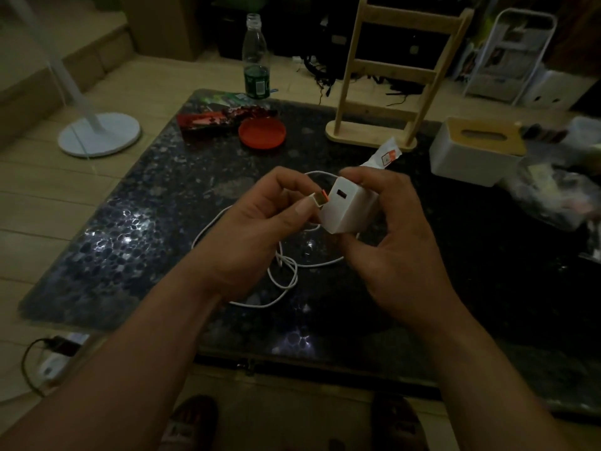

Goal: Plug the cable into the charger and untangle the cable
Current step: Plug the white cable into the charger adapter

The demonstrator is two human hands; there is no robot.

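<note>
My right hand (393, 242) holds a white cube-shaped charger (346, 209) above the table, its dark port facing left. My left hand (257, 229) pinches the cable's USB plug (320, 200), which has an orange tip. The plug's tip sits just left of the port, close to it but outside it. The rest of the white cable (286, 275) lies in tangled, overlapping loops on the dark speckled table (130, 242) beneath both hands.
At the back of the table stand a clear bottle (256, 60), an orange lid (262, 132), a red wrapper (208, 122), a wooden rack (390, 76) and a white tissue box (471, 151). A small packet (385, 157) lies behind the charger. A power strip (55, 356) is on the floor, left.
</note>
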